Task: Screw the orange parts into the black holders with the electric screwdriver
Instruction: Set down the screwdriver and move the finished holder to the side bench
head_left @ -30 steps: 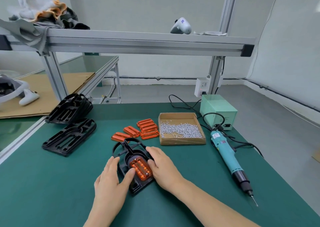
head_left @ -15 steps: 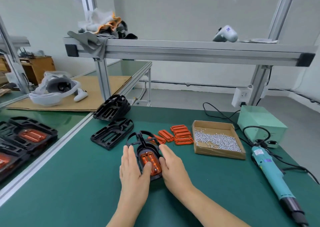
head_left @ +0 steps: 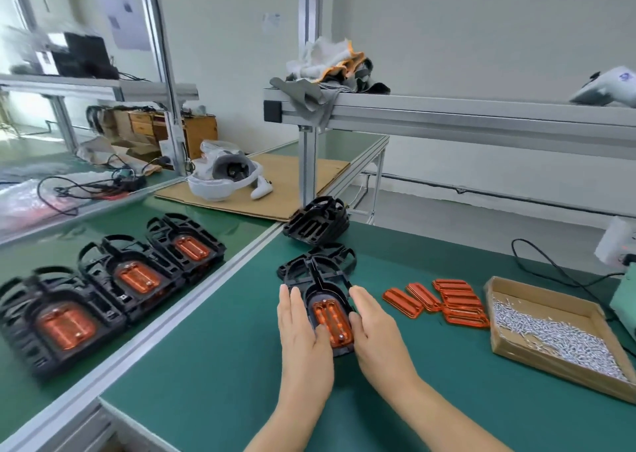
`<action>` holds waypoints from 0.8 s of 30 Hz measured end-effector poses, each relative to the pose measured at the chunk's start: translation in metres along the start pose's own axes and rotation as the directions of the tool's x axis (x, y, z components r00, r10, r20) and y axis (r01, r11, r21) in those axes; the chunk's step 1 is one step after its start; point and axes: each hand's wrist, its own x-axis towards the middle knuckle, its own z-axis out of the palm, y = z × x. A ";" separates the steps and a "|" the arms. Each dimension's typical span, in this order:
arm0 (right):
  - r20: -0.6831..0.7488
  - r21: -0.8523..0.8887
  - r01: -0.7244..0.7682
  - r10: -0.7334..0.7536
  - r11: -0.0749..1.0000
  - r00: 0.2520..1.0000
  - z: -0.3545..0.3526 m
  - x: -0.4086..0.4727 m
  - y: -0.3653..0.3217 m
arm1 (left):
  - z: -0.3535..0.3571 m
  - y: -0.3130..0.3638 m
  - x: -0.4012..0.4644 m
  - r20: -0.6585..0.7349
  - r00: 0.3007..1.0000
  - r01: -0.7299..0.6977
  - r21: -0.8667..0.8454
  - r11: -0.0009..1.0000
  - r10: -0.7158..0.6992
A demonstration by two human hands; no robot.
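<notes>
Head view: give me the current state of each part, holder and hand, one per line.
Left hand: flat against the holder's left side, thumb on the orange part.
Right hand: flat against its right side.
Held holder: orange part seated in it.
Finished holders: three, left bench, orange parts fitted.
Empty holders: stacked behind.
Loose orange parts: unfitted, on mat.
Screw box: open, holding screws.

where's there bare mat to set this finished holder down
Free: green mat between left hand and the aluminium table edge, and mat near the forearms. Crowded: loose orange parts and screw box beside the right hand; empty black holders behind; finished holders fill the neighbouring table.
</notes>
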 end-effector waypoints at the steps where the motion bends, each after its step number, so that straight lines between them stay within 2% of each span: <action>1: 0.007 -0.003 0.009 -0.009 1.000 1.000 0.004 0.003 -0.003 | -0.004 -0.001 0.002 -0.012 1.000 0.007 0.001 1.000 -0.007; 14: 0.132 0.008 0.145 -0.145 0.989 0.981 0.058 0.055 -0.040 | -0.060 -0.016 0.039 -0.193 0.981 -0.018 -0.014 1.000 0.015; 21: 0.181 0.016 0.225 -0.224 0.974 0.958 0.098 0.088 -0.070 | -0.096 -0.030 0.068 -0.327 0.944 -0.036 0.019 0.999 0.040; 24: 0.201 0.034 0.212 -0.215 0.977 0.956 0.117 0.106 -0.082 | -0.111 -0.034 0.085 -0.407 0.912 -0.044 0.024 0.999 0.050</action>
